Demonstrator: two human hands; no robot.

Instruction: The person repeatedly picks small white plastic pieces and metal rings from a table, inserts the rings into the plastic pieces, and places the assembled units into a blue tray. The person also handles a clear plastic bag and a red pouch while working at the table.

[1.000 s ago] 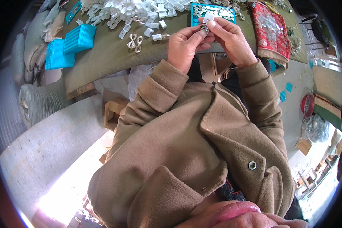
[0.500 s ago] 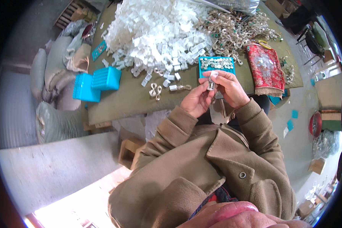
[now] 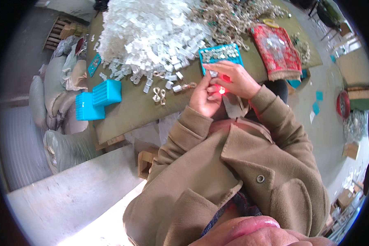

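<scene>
Centrally, two hands meet over a small pale block [image 3: 213,74] at the near edge of a table [image 3: 125,112], a red light [image 3: 222,90] shining between them.
Thumb and fingers of the left hand [image 3: 205,98] pinch the block; those of the right hand [image 3: 235,80] lie close together, arched over it, and whether their tips grip cannot be told. Just beyond lies a blue tray [image 3: 238,61] of small round pieces; left, looped cords [image 3: 156,96]; farther left, blue boxes [image 3: 107,93]. At the far side, a heap of clear blocks [image 3: 151,37]; right, a red patterned cloth [image 3: 276,51].
</scene>
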